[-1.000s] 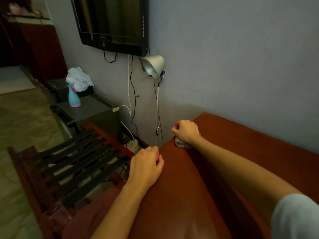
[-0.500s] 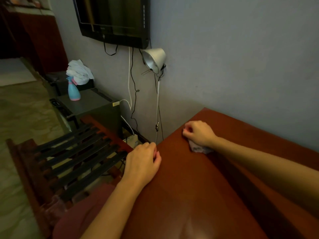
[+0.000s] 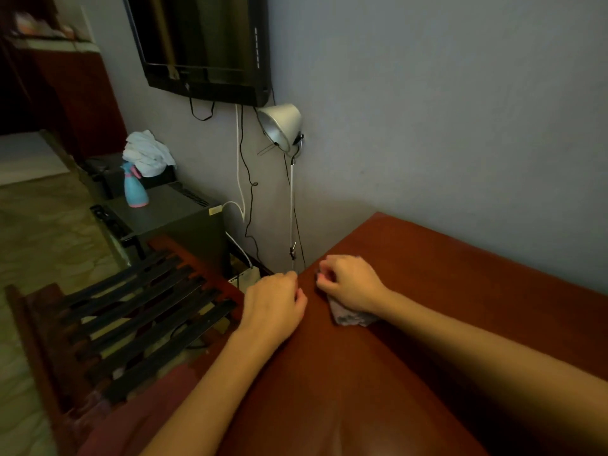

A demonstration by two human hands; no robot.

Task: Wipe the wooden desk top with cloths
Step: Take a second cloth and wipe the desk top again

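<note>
My right grip (image 3: 348, 284) is clamped on the crumpled pale cloth (image 3: 350, 316), pressed to the reddish-brown wooden desk (image 3: 460, 291) near its left edge, where a long stroke could knock the silver cone-shaded lamp (image 3: 281, 126) on its thin stem. My left grip (image 3: 274, 304) rests curled on that edge; I cannot tell whether it holds anything, and my knuckles hide most of the cloth.

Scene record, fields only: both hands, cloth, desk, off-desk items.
right hand: grips cloth, pressing it on desk
left hand: rests at desk's left edge, fingers loosely curled, no cloth
cloth: pale, crumpled, mostly under the hand, near desk's far-left corner
desk: reddish wood, glossy
off desk: lamp, spray bottle, white cloths behind the bottle
</note>
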